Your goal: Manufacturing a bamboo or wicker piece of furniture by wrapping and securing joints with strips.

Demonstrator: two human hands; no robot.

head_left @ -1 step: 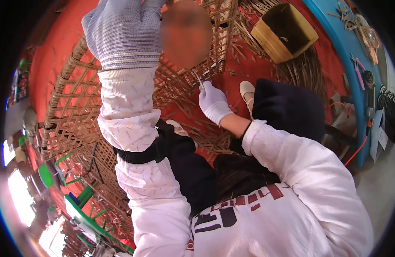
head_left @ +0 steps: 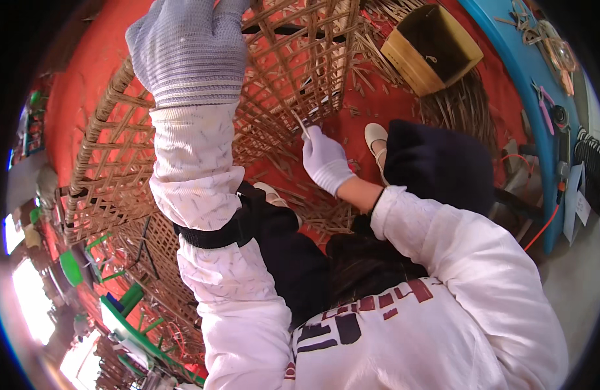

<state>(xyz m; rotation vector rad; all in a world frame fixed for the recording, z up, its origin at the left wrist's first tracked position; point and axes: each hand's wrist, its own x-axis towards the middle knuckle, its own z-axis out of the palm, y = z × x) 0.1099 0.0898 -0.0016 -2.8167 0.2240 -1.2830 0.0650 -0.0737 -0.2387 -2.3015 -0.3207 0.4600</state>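
Note:
A large open-weave wicker panel [head_left: 116, 133] with a thick wrapped rim stands before me, brown strips crossing in a lattice. My left hand [head_left: 189, 55], in a grey-white knit glove, is raised over its upper part. The fingers run out of the top of the picture, so their grip is hidden. Low at the panel's right part, my right hand [head_left: 324, 159], in a white glove, is closed around a slim pale rod [head_left: 300, 122]. The rod's far end reaches the weave; its exact kind is too small to make out.
On the red floor [head_left: 371, 107] lie many cut cane pieces. A yellowish open box [head_left: 420, 58] stands at the upper right. Beside it, a blue table [head_left: 508, 65] carries pink-handled pliers [head_left: 545, 110] and a corded tool [head_left: 562, 153]. More wicker [head_left: 160, 260] and green-framed items [head_left: 127, 299] are at lower left.

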